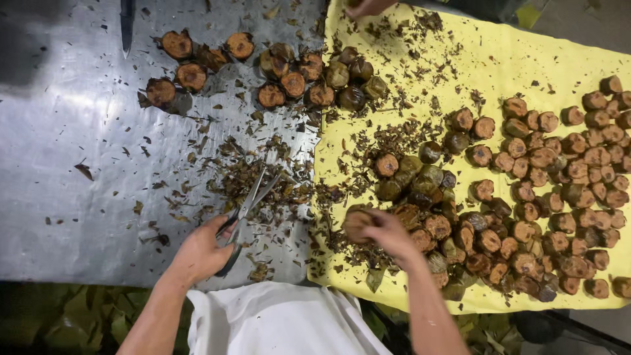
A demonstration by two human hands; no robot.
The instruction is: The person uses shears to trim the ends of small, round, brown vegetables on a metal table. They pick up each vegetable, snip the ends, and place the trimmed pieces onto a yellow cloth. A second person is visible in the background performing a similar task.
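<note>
Steel covers the left half of the table (72, 171), dull grey and littered with dry leaf scraps (256, 181); a yellow sheet (526, 52) covers the right half. Green leaves (59, 322) lie on the floor below the near edge. At the far left edge a dark blade (126, 23) points toward the worker. The left hand (200, 253) is closed through the handles of scissors (246, 210), whose blades stand slightly apart over the scraps. The right hand (388, 233) is clamped on a bundle (357, 223), a small brown round wrapped in dark leaf, at the near left edge of the sheet. A big heap (559, 197) of like bundles fills the sheet's right side, and a trimmed row (263, 72) with bare brown tops sits on the steel. Another person's hand (368, 6) shows at the top edge.
</note>
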